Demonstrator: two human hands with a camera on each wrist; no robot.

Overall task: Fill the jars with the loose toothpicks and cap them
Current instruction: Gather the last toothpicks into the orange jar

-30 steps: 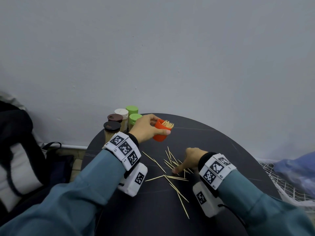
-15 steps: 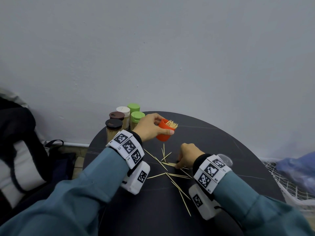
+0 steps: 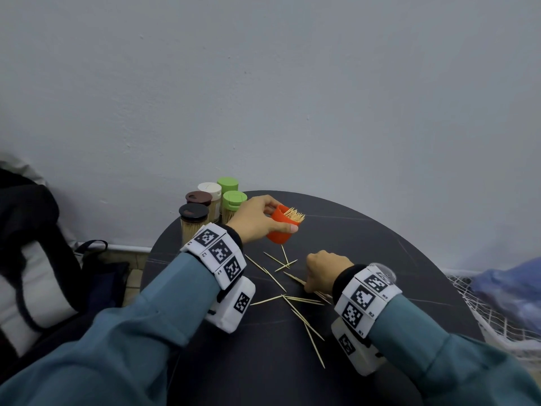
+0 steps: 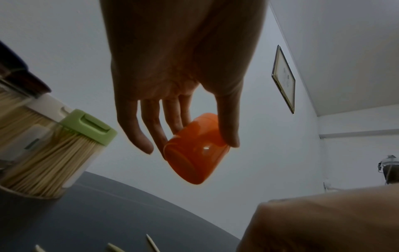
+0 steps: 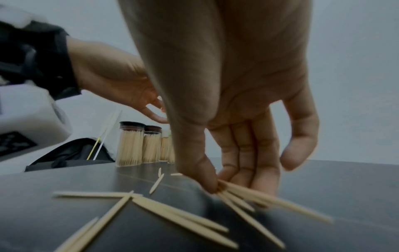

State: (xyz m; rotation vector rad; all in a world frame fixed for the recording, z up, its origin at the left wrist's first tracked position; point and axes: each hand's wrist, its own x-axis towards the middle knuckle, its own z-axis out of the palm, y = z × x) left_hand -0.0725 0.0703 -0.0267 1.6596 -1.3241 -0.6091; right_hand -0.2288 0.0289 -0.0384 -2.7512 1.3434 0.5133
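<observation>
My left hand grips an orange jar, tilted and lifted off the round dark table, with toothpick tips sticking out of its mouth. From below, the left wrist view shows the orange jar between thumb and fingers of the left hand. My right hand is low on the table, and in the right wrist view the right hand pinches several toothpicks between thumb and fingers. Loose toothpicks lie scattered on the table between both hands.
Several capped jars full of toothpicks stand at the table's back left: a black-lidded jar, a brown-lidded jar, a white-lidded jar and two green-lidded ones. A dark bag sits left, white netting right.
My right hand has drawn back toward me and gathered several toothpicks into a pinch. The left hand keeps the orange jar held up in about the same place.
</observation>
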